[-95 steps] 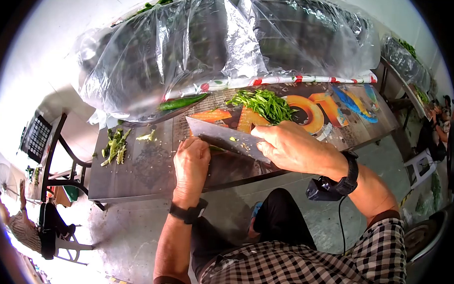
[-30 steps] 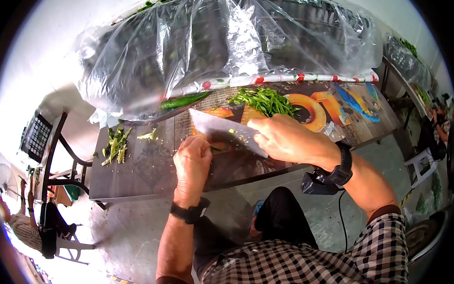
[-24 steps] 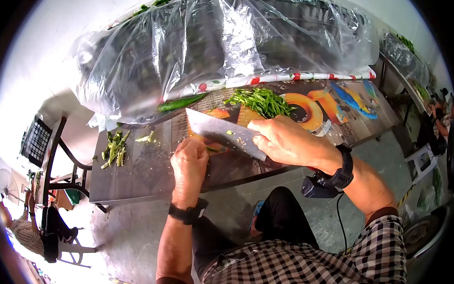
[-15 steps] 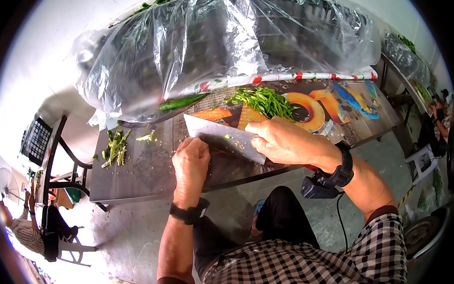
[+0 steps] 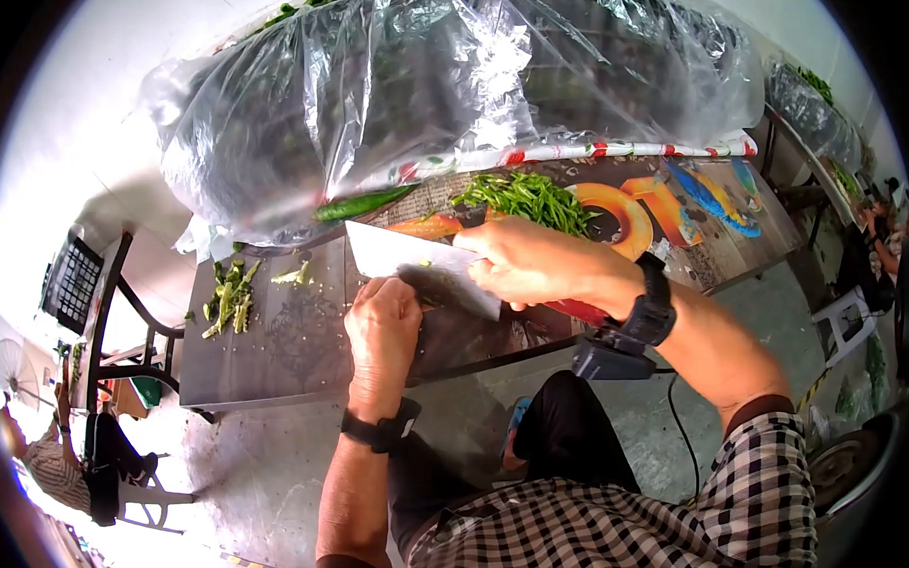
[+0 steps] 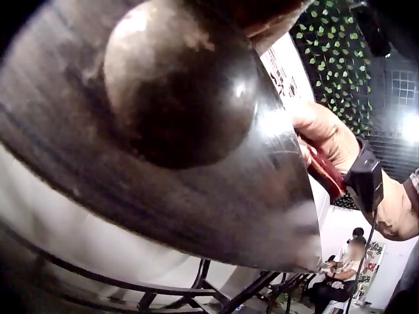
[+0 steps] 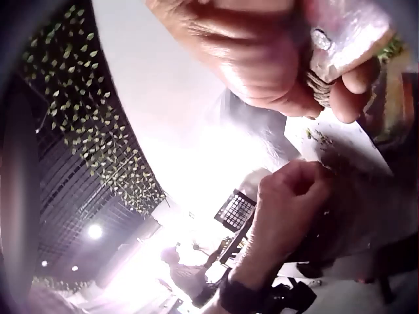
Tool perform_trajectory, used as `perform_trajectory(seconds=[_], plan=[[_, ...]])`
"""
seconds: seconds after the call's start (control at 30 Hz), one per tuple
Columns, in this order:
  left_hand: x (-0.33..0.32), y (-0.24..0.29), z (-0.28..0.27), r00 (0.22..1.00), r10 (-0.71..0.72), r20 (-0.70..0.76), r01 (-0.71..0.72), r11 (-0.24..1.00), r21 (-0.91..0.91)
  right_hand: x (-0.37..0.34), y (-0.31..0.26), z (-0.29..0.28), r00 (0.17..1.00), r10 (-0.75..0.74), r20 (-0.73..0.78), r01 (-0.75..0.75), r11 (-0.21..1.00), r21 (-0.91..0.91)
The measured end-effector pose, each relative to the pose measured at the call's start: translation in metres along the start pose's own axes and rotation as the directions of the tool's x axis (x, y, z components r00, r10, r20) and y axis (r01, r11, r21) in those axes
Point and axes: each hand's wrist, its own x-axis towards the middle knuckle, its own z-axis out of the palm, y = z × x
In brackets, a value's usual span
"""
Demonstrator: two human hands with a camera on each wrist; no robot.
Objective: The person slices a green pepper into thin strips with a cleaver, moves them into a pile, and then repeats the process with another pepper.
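Cleaver (image 5: 408,248), partly behind left hand (image 5: 381,327)

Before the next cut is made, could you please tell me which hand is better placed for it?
Probably the right hand: it grips the cleaver, while the left hand is curled beside the blade.

Wrinkled clear plastic sheeting (image 5: 391,102) spans the far side. At left are 1 black plastic crate (image 5: 72,280) and 1 seated person (image 5: 56,468); a white stool (image 5: 842,316) stands at right.
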Motion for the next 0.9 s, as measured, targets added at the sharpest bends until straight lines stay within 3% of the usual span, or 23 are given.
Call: perform_trajectory(seconds=[0.07, 0.1, 0.2, 0.4, 0.5, 0.53, 0.63, 0.7, 0.8, 0.83, 0.9], plan=[[0.0, 0.0, -0.001, 0.999, -0.035, 0.03, 0.036, 0.999, -0.028, 0.009, 0.016, 0.016, 0.962, -0.231, -0.147, 0.194, 0.953, -0.233], [0.0, 0.0, -0.001, 0.998, -0.052, 0.044, 0.054, 0.998, -0.042, 0.007, 0.017, 0.019, 0.956, -0.25, -0.157, 0.197, 0.937, -0.29], [-0.001, -0.003, -0.004, 0.999, -0.011, 0.043, 0.014, 0.998, -0.067, -0.007, 0.022, 0.012, 0.97, -0.214, -0.118, 0.184, 0.958, -0.22], [0.003, -0.011, -0.002, 0.992, 0.059, 0.108, -0.054, 0.997, -0.053, -0.051, 0.004, -0.015, 0.999, 0.032, -0.03, -0.035, 0.995, -0.097], [0.004, -0.01, -0.003, 0.991, 0.097, 0.095, -0.097, 0.995, -0.003, -0.059, 0.012, -0.016, 0.995, -0.003, -0.103, -0.015, 0.985, -0.17], [0.004, -0.011, -0.005, 0.99, 0.072, 0.125, -0.066, 0.996, -0.052, -0.061, 0.016, -0.015, 0.99, -0.03, -0.141, 0.0, 0.978, -0.206], [0.005, -0.015, -0.014, 0.976, -0.036, 0.214, 0.082, 0.974, -0.212, -0.068, 0.015, -0.019, 0.978, 0.091, -0.188, -0.102, 0.993, -0.05], [0.006, -0.017, -0.022, 0.949, -0.153, 0.276, 0.242, 0.914, -0.325, -0.069, 0.009, -0.02, 0.977, 0.016, -0.215, -0.034, 0.996, -0.084], [0.004, -0.024, -0.024, 0.954, -0.23, 0.194, 0.293, 0.856, -0.426, -0.063, 0.005, -0.015, 0.961, -0.129, -0.246, 0.098, 0.986, -0.137], [0.005, -0.029, -0.025, 0.943, -0.286, 0.171, 0.331, 0.859, -0.39, -0.061, 0.005, -0.014, 0.95, -0.185, -0.252, 0.148, 0.976, -0.16], [0.006, -0.033, -0.031, 0.953, -0.229, 0.198, 0.282, 0.907, -0.312, -0.056, 0.007, -0.012, 0.95, -0.191, -0.247, 0.149, 0.972, -0.18]])
